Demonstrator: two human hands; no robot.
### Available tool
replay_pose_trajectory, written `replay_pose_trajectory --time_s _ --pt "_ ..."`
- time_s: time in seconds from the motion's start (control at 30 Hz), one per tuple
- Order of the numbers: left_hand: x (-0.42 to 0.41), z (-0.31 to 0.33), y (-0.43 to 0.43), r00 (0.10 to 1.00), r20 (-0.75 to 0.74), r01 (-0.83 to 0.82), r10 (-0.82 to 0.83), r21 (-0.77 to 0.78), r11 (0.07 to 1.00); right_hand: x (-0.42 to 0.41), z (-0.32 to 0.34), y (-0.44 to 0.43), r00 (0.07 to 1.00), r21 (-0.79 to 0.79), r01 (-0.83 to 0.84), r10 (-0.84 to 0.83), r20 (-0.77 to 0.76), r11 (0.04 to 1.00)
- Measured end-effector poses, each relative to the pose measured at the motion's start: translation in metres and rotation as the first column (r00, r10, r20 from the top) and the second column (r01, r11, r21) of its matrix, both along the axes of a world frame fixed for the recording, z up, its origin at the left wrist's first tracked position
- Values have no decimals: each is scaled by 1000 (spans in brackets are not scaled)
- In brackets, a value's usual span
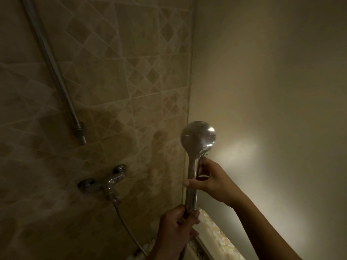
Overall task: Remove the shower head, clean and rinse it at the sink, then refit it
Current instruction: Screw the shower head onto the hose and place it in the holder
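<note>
A chrome shower head (197, 136) with a round head and long handle stands upright in front of the wall corner, its back toward me. My right hand (208, 182) grips the middle of the handle, thumb across the front. My left hand (176, 227) grips the bottom end of the handle, where the hose joins; the joint itself is hidden by my fingers. A metal hose (124, 225) runs from the wall mixer tap (105, 182) down and to the right toward my left hand.
A chrome riser rail (51, 61) slants down the tiled wall at the left and ends in a bracket (79, 128). A plain wall fills the right side. A patterned tile ledge (216, 235) lies below my right forearm. The room is dim.
</note>
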State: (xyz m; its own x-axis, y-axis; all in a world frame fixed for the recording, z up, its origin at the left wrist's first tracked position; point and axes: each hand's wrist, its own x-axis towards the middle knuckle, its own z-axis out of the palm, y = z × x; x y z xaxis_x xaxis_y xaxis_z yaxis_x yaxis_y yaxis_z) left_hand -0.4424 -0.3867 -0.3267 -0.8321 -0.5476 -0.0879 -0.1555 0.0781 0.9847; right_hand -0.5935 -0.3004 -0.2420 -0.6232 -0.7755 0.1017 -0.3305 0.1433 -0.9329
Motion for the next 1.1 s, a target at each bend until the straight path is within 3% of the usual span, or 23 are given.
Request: replay_pose_trajectory --time_s 0.1,0.17,0.23,0.3,0.4,0.57,0.73,0.83,1.0,1.1 --pt "0 -1 -2 1000 -11 16 -16 -17 1000 2 -5 -1 994 14 81 -79 -71 997" --pt "1 1 -4 999 -1 45 -45 -4 999 0 -5 3 994 -51 -20 26 109 998" --pt "1 3 -3 996 13 83 -83 36 996 -4 -4 11 918 -160 -171 217 333 972" --pt "2 4 0 994 16 110 -112 84 990 -9 -4 17 833 -244 -263 347 430 933" --pt "5 7 3 983 -4 179 -181 159 971 -16 -6 21 757 -262 -380 461 463 887" --pt "17 10 1 958 7 282 -286 149 948 -21 -12 23 654 -300 -507 587 477 808" --pt "25 4 -6 979 -30 204 -202 108 973 -7 -11 3 854 -181 -341 385 350 922" --pt "28 -4 -14 992 -41 126 -123 70 990 4 -15 -10 915 -165 -262 299 272 951" --pt "40 -18 -39 999 33 28 -28 -14 999 27 -27 -32 949 -200 -119 171 267 972" --pt "48 -21 -57 998 31 57 -60 74 996 33 -34 -48 913 -214 -139 209 350 967"
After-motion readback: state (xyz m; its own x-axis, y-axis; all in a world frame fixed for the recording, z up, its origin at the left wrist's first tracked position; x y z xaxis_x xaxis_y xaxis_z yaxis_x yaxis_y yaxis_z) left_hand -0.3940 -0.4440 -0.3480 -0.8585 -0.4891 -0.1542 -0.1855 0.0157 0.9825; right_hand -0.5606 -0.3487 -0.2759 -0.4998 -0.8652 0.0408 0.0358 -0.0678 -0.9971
